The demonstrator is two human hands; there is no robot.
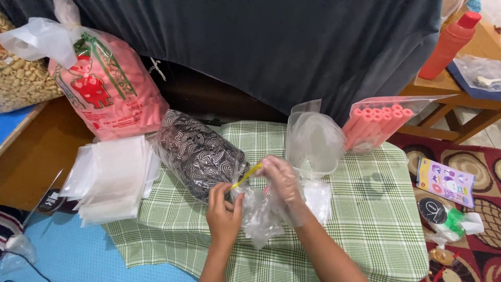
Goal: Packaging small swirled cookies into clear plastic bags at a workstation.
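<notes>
A green checked cloth (365, 209) covered the table. At far left lay a stack of clear bags (112, 177), then a bag of dark patterned snacks (201, 154). The left hand (224, 214) pinched the neck of a small clear bag (258, 214), near the cloth's front edge. The right hand (282, 180), in a thin plastic glove, pinched a yellow tie (247, 176) at that neck. Pink tubes (376, 125) lay farther right.

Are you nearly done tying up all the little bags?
One filled bag of pink sticks already lies on the checked cloth. In hand: the left hand and the gloved right hand work a yellow tie on a small clear bag. Left: a stack of empty bags and the big pink sack.
</notes>
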